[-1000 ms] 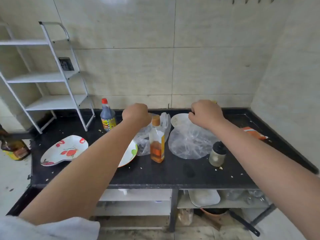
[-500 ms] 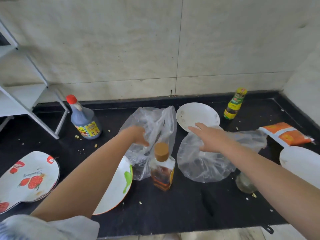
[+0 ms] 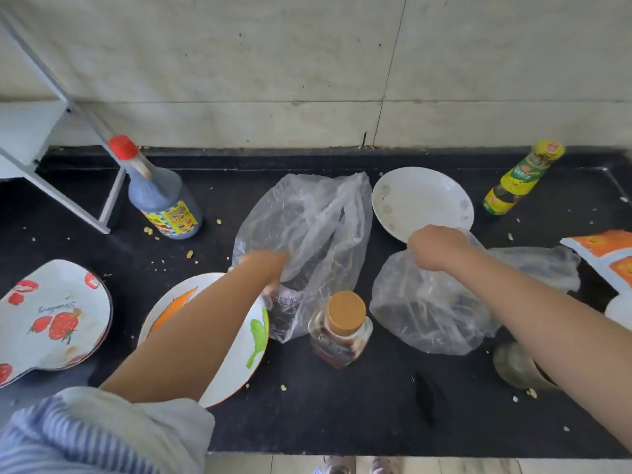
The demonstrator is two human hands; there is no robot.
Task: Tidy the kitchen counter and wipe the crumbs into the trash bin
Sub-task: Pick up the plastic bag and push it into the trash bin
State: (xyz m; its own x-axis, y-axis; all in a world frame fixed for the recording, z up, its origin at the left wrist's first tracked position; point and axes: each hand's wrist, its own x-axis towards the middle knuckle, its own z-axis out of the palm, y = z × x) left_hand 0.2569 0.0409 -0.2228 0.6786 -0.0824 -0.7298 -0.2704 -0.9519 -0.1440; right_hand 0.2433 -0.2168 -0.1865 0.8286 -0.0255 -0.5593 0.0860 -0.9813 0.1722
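Both hands on the 2 clear bags, mid-counter, ahead of the wipe.

My left hand (image 3: pixel 270 268) pinches the left plastic bag (image 3: pixel 307 234) at its near-left side, fingers curled into the film; the bag stands puffed up toward the counter's (image 3: pixel 342 412) back edge, so I judge a grip at the gathered part collapses it best. My right hand (image 3: pixel 436 248) is closed in a fist on the top of the right plastic bag (image 3: pixel 427 313), which lies flatter, its far edge overlapping the white plate (image 3: pixel 422 200). The cork-topped bottle (image 3: pixel 342 330) stands between the 2 bags, near the front edge; lifting either bag sideways risks tipping it. Crumbs (image 3: pixel 189 254) lie scattered across the black surface, thickest by the red-capped bottle (image 3: pixel 160 203) toward the back-left corner. I judge the bags go first because they cover crumbs. No trash bin is in view.
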